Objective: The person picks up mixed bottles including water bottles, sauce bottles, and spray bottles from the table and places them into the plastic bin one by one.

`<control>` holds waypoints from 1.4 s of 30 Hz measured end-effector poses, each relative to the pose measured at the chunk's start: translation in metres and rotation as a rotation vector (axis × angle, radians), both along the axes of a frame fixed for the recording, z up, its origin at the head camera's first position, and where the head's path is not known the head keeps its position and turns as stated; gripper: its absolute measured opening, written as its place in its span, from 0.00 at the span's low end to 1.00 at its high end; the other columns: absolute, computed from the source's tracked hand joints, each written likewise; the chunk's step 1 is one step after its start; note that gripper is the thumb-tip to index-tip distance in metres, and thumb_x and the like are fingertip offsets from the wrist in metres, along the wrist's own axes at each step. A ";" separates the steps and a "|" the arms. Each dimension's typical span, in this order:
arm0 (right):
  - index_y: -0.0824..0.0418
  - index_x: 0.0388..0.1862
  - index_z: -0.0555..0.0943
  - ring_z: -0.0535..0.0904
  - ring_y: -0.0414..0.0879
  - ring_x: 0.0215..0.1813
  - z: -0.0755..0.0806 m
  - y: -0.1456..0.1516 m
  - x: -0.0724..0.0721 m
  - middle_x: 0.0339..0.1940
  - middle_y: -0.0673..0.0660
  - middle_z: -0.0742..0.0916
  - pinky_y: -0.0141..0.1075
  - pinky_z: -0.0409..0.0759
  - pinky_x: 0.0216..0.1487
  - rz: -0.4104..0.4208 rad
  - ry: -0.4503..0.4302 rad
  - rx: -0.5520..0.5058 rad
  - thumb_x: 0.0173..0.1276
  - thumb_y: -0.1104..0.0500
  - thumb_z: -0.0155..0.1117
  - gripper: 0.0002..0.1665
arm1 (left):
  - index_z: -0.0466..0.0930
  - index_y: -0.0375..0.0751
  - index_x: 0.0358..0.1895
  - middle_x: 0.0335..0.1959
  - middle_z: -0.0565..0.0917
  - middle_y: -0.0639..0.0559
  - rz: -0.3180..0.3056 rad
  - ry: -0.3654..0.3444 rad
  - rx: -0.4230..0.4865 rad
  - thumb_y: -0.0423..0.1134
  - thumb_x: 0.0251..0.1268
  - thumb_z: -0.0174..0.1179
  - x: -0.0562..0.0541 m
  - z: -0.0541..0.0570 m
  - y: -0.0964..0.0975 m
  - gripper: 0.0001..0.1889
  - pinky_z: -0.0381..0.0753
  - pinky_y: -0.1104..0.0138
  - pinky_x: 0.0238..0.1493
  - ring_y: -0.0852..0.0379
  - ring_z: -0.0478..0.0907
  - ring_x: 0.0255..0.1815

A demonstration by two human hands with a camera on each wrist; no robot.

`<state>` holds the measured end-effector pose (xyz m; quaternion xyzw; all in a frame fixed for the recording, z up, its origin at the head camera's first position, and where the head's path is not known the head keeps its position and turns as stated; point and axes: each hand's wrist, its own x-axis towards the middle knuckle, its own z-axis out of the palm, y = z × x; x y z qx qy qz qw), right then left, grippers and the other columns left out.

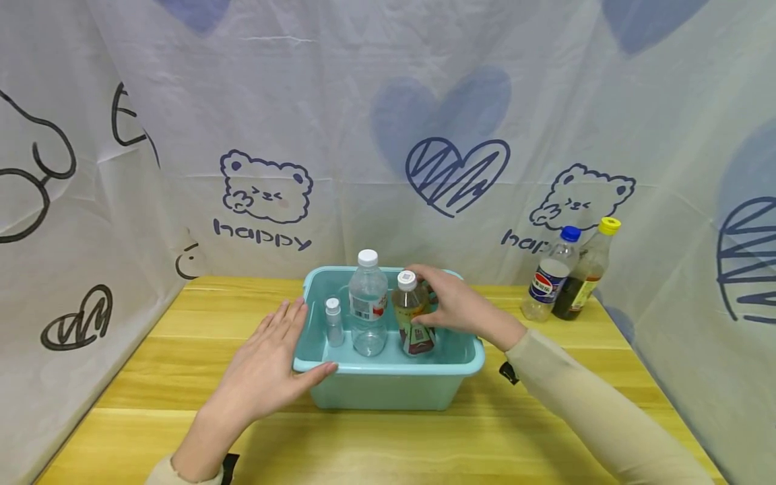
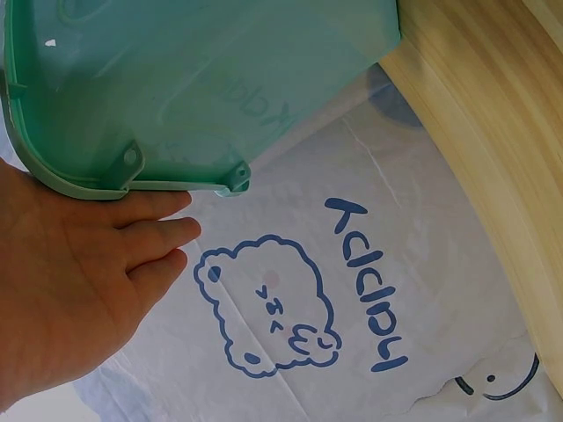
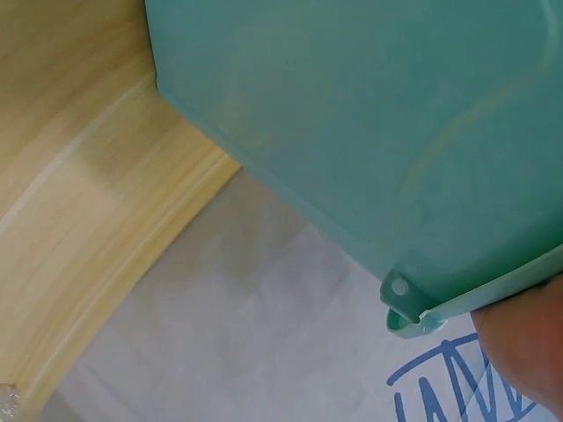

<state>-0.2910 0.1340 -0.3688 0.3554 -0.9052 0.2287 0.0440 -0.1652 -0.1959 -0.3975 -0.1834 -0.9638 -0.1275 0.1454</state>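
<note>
A light-blue plastic bin (image 1: 388,391) stands on the table with bottles inside. My right hand (image 1: 451,303) reaches over its right side and grips a drink bottle (image 1: 418,340) with a white cap and a brown and green label, thumb in front, fingers behind. My left hand (image 1: 267,367) rests at the bin's left front corner, fingers straight along the rim. In the left wrist view those fingers (image 2: 154,233) lie by the bin's edge. Left of the held bottle stand a clear bottle (image 1: 368,306) with a white cap and a small clear bottle (image 1: 334,327).
At the back right of the wooden table (image 1: 424,444) stand a blue-capped Pepsi bottle (image 1: 545,283) and a yellow-capped bottle (image 1: 582,283) with dark liquid. A white printed cloth (image 1: 364,215) hangs behind the table and along its sides.
</note>
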 end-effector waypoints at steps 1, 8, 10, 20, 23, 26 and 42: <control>0.60 0.77 0.67 0.80 0.54 0.65 0.000 0.000 0.000 0.68 0.59 0.81 0.50 0.80 0.67 -0.005 -0.002 0.004 0.56 0.57 0.85 0.53 | 0.57 0.28 0.80 0.82 0.59 0.34 0.000 -0.001 0.000 0.76 0.67 0.53 0.000 0.000 0.000 0.57 0.56 0.44 0.81 0.35 0.55 0.83; 0.61 0.72 0.69 0.83 0.54 0.61 0.000 -0.001 0.002 0.62 0.59 0.85 0.47 0.84 0.62 -0.017 -0.016 0.052 0.56 0.58 0.86 0.49 | 0.57 0.27 0.80 0.82 0.58 0.34 -0.001 -0.003 -0.002 0.76 0.67 0.53 0.000 0.000 0.000 0.57 0.56 0.45 0.82 0.35 0.54 0.83; 0.61 0.70 0.70 0.83 0.53 0.60 0.000 -0.001 0.002 0.61 0.59 0.85 0.46 0.85 0.61 -0.014 -0.021 0.060 0.56 0.58 0.85 0.46 | 0.57 0.27 0.80 0.82 0.58 0.35 0.000 -0.004 -0.002 0.76 0.67 0.53 0.000 0.000 0.000 0.57 0.56 0.44 0.82 0.35 0.54 0.83; 0.62 0.79 0.63 0.81 0.55 0.64 0.000 -0.001 0.001 0.66 0.61 0.82 0.49 0.82 0.65 -0.013 -0.020 0.072 0.55 0.58 0.86 0.57 | 0.57 0.27 0.80 0.82 0.58 0.34 0.001 -0.003 -0.005 0.76 0.67 0.53 0.000 0.000 0.000 0.57 0.57 0.44 0.81 0.35 0.55 0.82; 0.61 0.80 0.62 0.79 0.56 0.67 0.001 -0.001 0.002 0.70 0.62 0.80 0.51 0.81 0.67 -0.004 -0.019 0.074 0.56 0.58 0.85 0.58 | 0.57 0.27 0.80 0.82 0.58 0.34 0.002 -0.003 -0.004 0.76 0.67 0.53 0.000 0.000 0.000 0.58 0.57 0.44 0.81 0.34 0.55 0.82; 0.61 0.80 0.63 0.79 0.56 0.68 0.001 -0.002 0.002 0.71 0.62 0.79 0.51 0.81 0.67 -0.005 -0.018 0.093 0.57 0.58 0.85 0.57 | 0.57 0.27 0.80 0.82 0.58 0.34 0.002 -0.001 -0.001 0.76 0.66 0.53 0.000 -0.001 0.000 0.57 0.57 0.44 0.81 0.34 0.55 0.82; 0.63 0.81 0.63 0.73 0.59 0.73 0.001 -0.003 0.004 0.75 0.64 0.75 0.54 0.73 0.74 -0.076 -0.022 0.075 0.59 0.52 0.84 0.57 | 0.57 0.27 0.80 0.82 0.58 0.33 0.006 -0.011 -0.004 0.77 0.67 0.52 0.001 0.000 0.001 0.57 0.56 0.44 0.81 0.35 0.54 0.83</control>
